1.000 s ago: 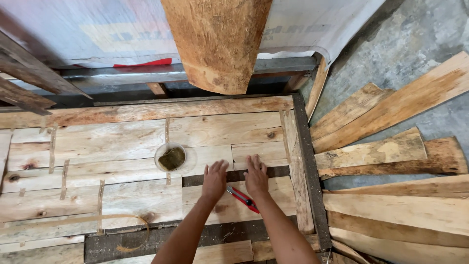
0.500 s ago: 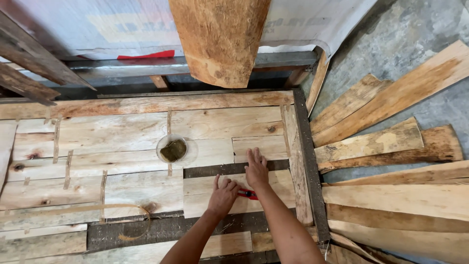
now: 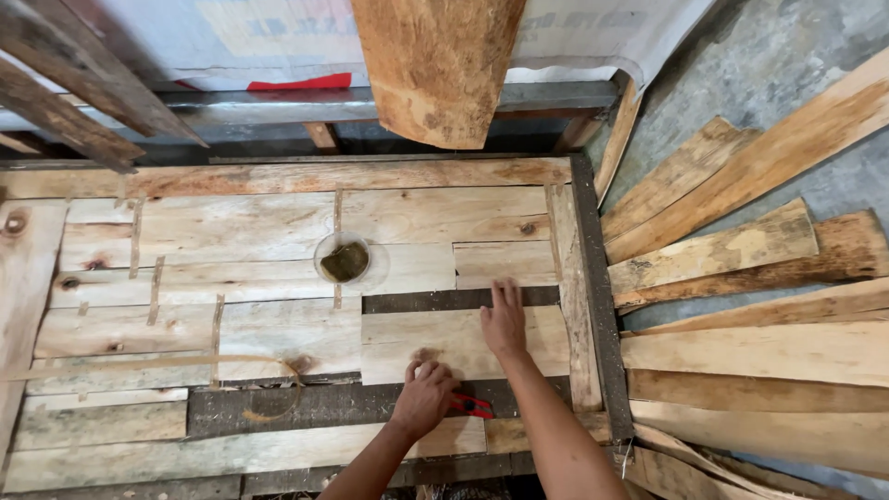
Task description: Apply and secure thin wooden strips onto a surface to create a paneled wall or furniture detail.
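My right hand lies open, flat on the short plank in the bench frame; my left hand closes around the red-handled tool at its near edge — I'd keep the plank pinned firmly.

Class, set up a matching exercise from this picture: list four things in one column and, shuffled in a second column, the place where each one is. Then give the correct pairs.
Column one:
1. left hand
2. right hand
3. small bowl
4. loose planks

Column two:
A. spread on the grey floor, right of the frame
B. flat on a pale board, fingers at the edge of a dark gap
C. on the boards near the middle of the frame
D. closed over a red-handled tool at the board's near edge

Pairs: 1-D, 2-B, 3-C, 4-A
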